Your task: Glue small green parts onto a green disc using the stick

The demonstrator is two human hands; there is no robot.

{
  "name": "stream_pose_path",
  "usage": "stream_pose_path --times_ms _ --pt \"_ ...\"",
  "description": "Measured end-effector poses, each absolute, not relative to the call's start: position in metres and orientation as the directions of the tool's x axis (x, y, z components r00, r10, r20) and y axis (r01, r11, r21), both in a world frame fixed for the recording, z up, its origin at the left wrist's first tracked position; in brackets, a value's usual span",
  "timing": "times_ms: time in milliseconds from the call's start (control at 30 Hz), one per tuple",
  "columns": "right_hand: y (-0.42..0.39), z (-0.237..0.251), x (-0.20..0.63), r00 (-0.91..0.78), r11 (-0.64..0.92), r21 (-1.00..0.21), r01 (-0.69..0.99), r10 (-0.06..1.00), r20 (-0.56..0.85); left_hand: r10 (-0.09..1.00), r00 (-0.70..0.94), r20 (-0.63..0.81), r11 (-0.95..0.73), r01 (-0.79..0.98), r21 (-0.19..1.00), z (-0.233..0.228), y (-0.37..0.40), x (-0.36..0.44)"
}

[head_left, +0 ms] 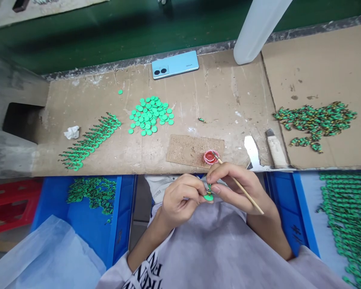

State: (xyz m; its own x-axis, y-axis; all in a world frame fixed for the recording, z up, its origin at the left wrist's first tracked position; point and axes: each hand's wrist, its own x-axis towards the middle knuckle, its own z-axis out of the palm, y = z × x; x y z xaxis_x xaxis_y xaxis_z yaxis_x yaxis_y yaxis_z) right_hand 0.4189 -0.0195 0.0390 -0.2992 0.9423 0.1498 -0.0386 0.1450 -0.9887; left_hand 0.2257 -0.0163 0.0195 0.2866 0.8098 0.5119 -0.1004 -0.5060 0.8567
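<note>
Left hand (180, 198) pinches a green disc piece (208, 196) above the lap; right hand (237, 186) grips a stick (240, 186) and touches the piece. Finished, apparently: row (90, 140) on desk (228, 92). Left: loose discs (150, 114).

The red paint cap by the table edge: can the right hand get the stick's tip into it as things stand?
Probably yes. The right hand holds the stick with its tip already at the rim of the red paint cap, and nothing lies between them. The left hand holds the small green piece lower down, clear of that path.

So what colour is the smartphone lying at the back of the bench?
Light blue smartphone; head view.
</note>
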Motion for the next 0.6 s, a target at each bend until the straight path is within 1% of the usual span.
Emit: stream_pose_path --times_ms 167,400,500,600 --pt "-0.0191 0.0395 0.4185 -0.309 0.147 -0.987 -0.064 0.938 0.16 0.815 0.286 0.504 -0.5 -0.094 0.861 0.0189 -0.0175 0.226" --pt "-0.019 0.0419 0.4176 -0.306 0.165 -0.986 -0.027 0.938 0.165 0.804 0.285 0.522 -0.505 -0.136 0.852 0.0197 -0.0179 0.2275" --pt "-0.0199 0.0413 0.4172 -0.305 0.18 -0.982 -0.05 0.934 0.187 0.793 0.292 0.535 -0.515 -0.148 0.844 0.02 -0.0176 0.2286" --pt "-0.0214 0.0398 0.4162 -0.309 0.164 -0.983 -0.081 0.934 0.181 0.79 0.278 0.546 -0.52 -0.168 0.837 0.0194 -0.0178 0.2291"
